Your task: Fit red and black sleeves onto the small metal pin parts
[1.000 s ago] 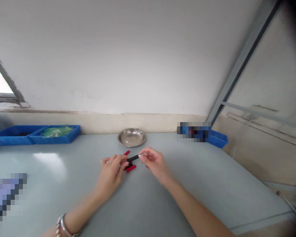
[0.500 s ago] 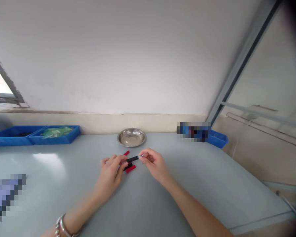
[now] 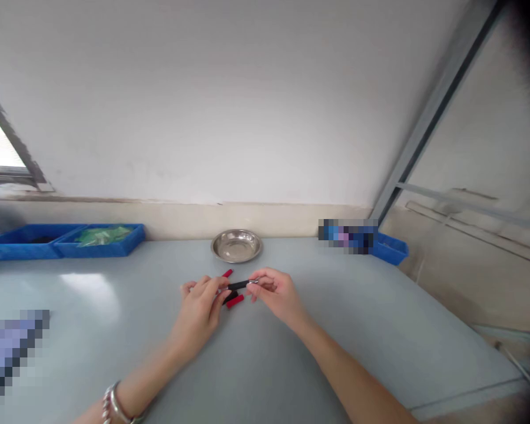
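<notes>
A slim black pen (image 3: 237, 285) with a silver end is held level between both hands, just above the table. My left hand (image 3: 201, 303) pinches its left end between thumb and fingers. The fingers of my right hand (image 3: 277, 291) are closed round the silver right end. Under the pen lie a black piece (image 3: 230, 297) and a short red piece (image 3: 235, 301), partly covered by my left fingers. Another red piece (image 3: 228, 273) sticks out behind the left hand. What kind these pieces are is too small to tell.
A round metal dish (image 3: 236, 246) stands by the wall. On the left are two blue trays (image 3: 92, 250), one holding a green plastic bag (image 3: 103, 235). A blue bin (image 3: 391, 250) stands at the back right beside a blurred-out patch. Another blurred object (image 3: 9, 347) lies at the left.
My right fingers have closed further over the silver end, so less of it shows. The pen now lies slightly more level. The left hand has barely moved.
</notes>
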`<state>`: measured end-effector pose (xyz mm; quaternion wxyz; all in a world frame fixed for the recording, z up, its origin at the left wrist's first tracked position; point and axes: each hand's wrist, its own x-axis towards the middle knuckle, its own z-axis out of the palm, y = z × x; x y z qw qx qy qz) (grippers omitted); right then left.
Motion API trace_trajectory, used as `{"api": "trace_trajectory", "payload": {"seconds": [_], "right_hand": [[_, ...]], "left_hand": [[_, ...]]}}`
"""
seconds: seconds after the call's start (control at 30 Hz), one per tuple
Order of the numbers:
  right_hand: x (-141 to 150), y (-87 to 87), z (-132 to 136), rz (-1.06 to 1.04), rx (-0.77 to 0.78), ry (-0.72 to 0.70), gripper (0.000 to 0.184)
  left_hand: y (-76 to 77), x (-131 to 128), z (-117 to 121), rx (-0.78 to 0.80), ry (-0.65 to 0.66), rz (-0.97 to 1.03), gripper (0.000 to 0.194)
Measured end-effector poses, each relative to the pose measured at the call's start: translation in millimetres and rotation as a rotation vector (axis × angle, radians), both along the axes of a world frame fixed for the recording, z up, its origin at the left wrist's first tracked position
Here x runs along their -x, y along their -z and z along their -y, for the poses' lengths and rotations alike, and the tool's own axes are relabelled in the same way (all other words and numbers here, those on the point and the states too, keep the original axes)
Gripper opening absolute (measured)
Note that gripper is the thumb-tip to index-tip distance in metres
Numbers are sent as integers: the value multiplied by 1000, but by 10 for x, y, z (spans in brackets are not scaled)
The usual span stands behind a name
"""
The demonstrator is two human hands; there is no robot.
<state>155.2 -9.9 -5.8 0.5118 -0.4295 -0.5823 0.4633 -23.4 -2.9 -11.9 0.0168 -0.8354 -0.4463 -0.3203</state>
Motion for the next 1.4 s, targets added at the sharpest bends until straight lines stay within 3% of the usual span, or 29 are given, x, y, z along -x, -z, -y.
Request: {"api": "trace_trajectory", "payload": {"seconds": [0.53, 0.83, 1.4], "right_hand": [[-13, 66, -44, 135, -87, 86, 10], [-27, 65, -41, 185, -98, 54, 14], [-35, 6, 9, 379, -116, -21, 39]], "left_hand": [[-8, -3, -6, 23, 20, 4, 16], [-12, -8, 4, -6, 18, 6, 17], [-25, -7, 17, -54, 14, -33, 17]]}}
